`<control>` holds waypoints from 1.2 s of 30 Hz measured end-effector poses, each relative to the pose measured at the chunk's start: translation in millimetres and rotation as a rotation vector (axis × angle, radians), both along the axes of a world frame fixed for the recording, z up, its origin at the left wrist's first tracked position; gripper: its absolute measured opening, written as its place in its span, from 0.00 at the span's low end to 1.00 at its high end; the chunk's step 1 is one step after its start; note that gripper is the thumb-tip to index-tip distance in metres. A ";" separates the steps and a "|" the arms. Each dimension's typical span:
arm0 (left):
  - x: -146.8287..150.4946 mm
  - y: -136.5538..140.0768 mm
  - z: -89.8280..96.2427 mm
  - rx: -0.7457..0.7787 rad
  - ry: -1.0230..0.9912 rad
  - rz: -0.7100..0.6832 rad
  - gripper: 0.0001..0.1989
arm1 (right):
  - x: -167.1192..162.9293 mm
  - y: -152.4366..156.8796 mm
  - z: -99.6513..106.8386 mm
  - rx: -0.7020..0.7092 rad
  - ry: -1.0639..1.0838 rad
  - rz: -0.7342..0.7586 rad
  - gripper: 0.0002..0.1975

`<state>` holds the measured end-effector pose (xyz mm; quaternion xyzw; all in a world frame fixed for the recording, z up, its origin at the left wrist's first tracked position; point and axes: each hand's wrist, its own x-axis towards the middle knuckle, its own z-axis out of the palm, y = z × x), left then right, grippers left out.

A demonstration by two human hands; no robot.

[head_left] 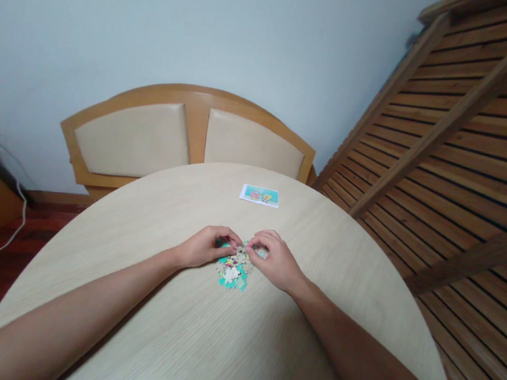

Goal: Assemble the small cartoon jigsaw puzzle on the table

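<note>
A loose heap of small jigsaw puzzle pieces (231, 273), turquoise, white and multicoloured, lies on the round table (163, 338). At the heap's upper left, my left hand (209, 246) has its thumb and fingers drawn together over the pieces. My right hand (273, 256) faces it from the right, thumb and fingertips pinched at the top of the heap. The fingertips of both hands nearly meet. Whatever sits between them is too small to make out. Part of the heap is hidden under the fingers.
A picture card (261, 196) with cartoon figures on turquoise lies farther back on the table. Behind the table stands a wooden headboard (194, 122) with cream panels against the wall. A slatted wooden frame (462, 122) leans at the right. A white cable (17, 230) hangs at the left.
</note>
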<state>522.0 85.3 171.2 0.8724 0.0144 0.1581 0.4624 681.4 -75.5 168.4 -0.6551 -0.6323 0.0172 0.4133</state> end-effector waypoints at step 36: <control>1.6 4.6 -6.4 -0.140 -0.057 0.208 0.14 | 24.6 -8.1 2.4 -0.177 -0.261 -0.389 0.04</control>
